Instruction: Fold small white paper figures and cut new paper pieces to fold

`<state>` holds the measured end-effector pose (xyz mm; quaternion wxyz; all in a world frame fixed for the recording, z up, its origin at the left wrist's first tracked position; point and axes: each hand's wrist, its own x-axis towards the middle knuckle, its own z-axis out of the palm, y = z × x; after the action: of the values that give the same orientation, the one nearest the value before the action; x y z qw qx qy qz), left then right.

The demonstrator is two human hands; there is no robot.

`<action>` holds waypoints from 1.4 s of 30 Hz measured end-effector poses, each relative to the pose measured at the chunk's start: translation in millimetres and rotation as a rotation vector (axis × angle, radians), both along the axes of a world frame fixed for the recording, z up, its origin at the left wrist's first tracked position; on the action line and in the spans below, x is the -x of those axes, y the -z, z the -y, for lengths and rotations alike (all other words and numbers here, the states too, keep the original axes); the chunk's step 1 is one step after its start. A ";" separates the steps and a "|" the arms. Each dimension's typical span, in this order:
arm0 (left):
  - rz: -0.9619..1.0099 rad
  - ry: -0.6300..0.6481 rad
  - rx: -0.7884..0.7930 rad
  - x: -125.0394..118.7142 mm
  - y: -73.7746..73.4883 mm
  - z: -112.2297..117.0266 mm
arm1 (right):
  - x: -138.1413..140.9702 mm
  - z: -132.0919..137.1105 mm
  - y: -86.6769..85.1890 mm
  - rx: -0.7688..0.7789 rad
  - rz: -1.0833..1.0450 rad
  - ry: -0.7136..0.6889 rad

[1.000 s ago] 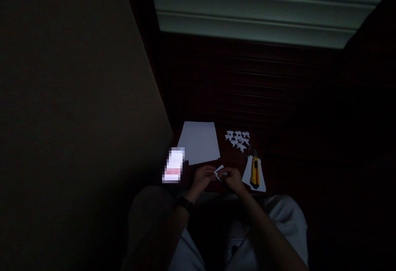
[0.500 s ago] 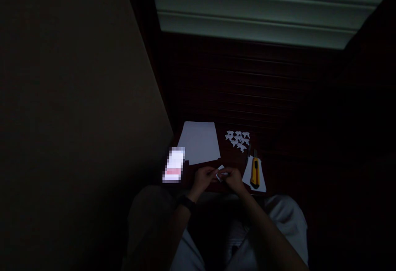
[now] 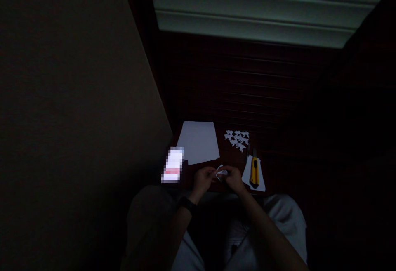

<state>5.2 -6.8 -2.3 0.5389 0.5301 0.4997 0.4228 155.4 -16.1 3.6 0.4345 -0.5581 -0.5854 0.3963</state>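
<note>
Between my two hands is a small white piece of folded paper [image 3: 221, 173], held just above the near part of a dark table. My left hand [image 3: 204, 178] pinches its left side, fingers closed. On its right side, my right hand [image 3: 233, 177] grips it with thumb and curled fingers. The dim light hides the exact folds. Beyond my right hand lies a cluster of several small folded paper shapes [image 3: 237, 139]. Right of that hand, a yellow box cutter [image 3: 254, 173] rests on a few smaller white paper pieces [image 3: 247, 174].
A stack of white paper sheets [image 3: 199, 141] lies at the table's back left. A lit, blurred-out phone-like screen [image 3: 173, 164] is at the left edge. A dark slim object [image 3: 248, 150] lies beside the cutter. A wall [image 3: 77, 97] rises close on the left.
The paper has shifted its shape between my fingers, showing more of a raised fold now. My right fingers have moved slightly over it. The other things stay where they were.
</note>
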 end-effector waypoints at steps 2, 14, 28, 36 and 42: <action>0.020 -0.005 0.006 0.0 -1.3 0.1 | -0.2 0.0 0.7 -0.006 -0.023 0.013; 0.051 -0.026 0.051 1.3 -11.2 1.9 | 0.6 0.7 -10.7 0.045 -0.155 0.002; 0.069 -0.030 0.080 0.8 -15.0 2.1 | -2.1 -1.5 -7.2 0.056 -0.210 -0.062; 0.093 -0.046 0.083 1.2 -11.7 1.9 | -3.3 -1.7 -8.9 0.076 -0.212 -0.087; 0.064 -0.027 0.086 2.1 -9.9 1.0 | -2.0 -1.8 -9.2 0.104 -0.213 -0.077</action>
<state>3.1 -7.8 7.5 0.5712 0.4859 0.5070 0.4249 157.4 -14.4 12.8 0.4493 -0.5115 -0.5356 0.4997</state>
